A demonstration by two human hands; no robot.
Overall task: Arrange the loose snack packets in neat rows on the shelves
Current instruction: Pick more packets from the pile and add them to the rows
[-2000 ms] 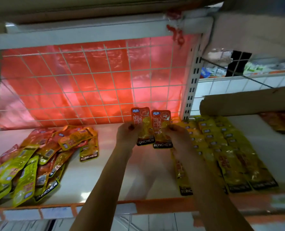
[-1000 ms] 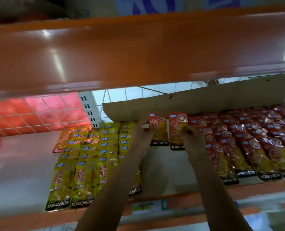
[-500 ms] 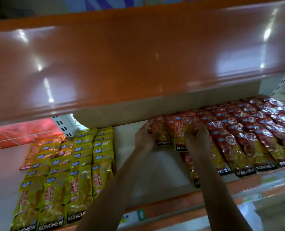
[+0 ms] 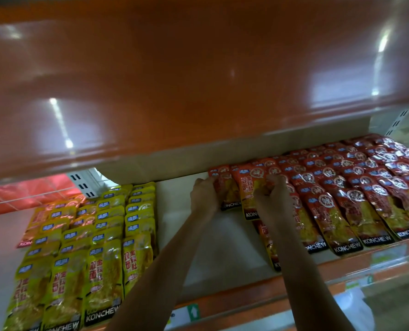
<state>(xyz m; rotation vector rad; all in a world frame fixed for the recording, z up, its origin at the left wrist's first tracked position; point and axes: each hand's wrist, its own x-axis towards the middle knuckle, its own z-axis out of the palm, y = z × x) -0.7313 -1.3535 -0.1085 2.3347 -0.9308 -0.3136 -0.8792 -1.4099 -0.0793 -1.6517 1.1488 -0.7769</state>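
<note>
Placing two loose packets, probably: left hand (image 4: 204, 197) gripping red packet (image 4: 227, 188), right hand (image 4: 270, 202) clutching second packet (image 4: 247, 187), both low at back of shelf (image 4: 222, 244), just beside red rows (image 4: 354, 194). Next probably needing release, then sliding both flush against rows.

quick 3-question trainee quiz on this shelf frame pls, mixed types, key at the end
1. True or false: the left hand grips the leftmost red packet.
2. The right hand holds the next red packet: A) in a basket, B) at the left end of the red rows, C) on a trolley.
3. Fill in: the black bands on the front packets of the yellow rows read ____.

Key: 1 true; 2 B; 3 KONCHEW.
</note>
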